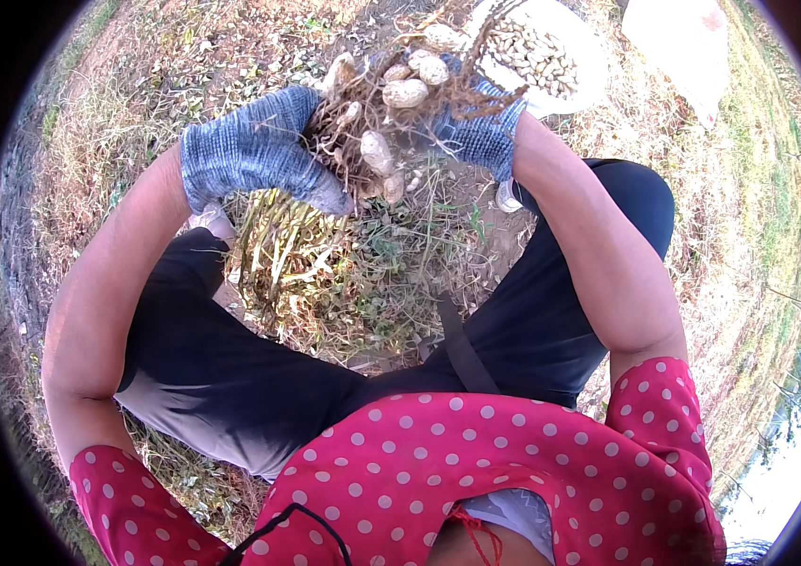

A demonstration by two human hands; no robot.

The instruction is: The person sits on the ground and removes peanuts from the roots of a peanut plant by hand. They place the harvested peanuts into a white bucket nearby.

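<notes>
My left hand [259, 148], in a grey-blue knitted glove, is closed around a bunch of uprooted peanut plants. Dry brown roots [344, 141] and pale, soil-flecked peanut pods [406, 93] stick out between my two hands. Below the left glove, yellow-green plant stems [276, 244] trail towards the ground. My right hand [481, 131], gloved the same way, is at the right side of the root cluster. Roots and pods cover most of its fingers, so their grip is unclear.
Just beyond my right hand stands a white container [588, 71] holding many loose peanut pods [531, 56]. A white sack-like object [679, 49] lies farther right, overexposed. My bent legs [245, 361] in dark trousers frame ground strewn with dry leaves and grass [400, 269].
</notes>
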